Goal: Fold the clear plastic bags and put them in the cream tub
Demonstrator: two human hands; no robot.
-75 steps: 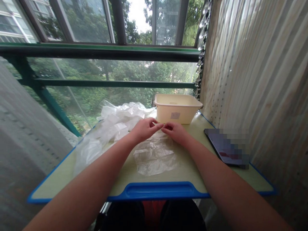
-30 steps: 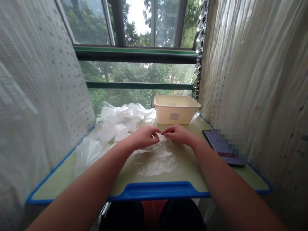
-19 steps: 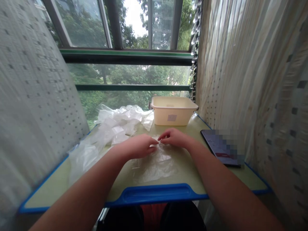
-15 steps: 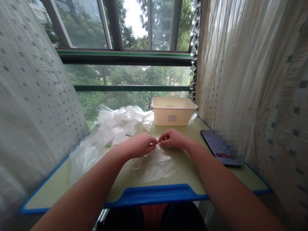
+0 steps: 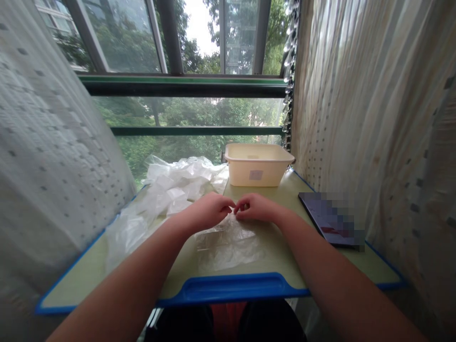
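Working at the far edge of the clear film [image 5: 230, 249] on the surface [image 5: 280, 244], we're holding left hand [image 5: 212, 210] and right hand [image 5: 257, 207] nearly pinched, grip unclear. We're probably needing light, close pinches here.

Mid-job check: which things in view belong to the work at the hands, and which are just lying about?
In the work:
- clear plastic bag, at both hands' fingertips
- left hand and right hand
- heap of clear plastic bags, probably: similar material

Apparently lying about:
- cream plastic bin, untouched; role unclear
- phone or tablet, screen blurred
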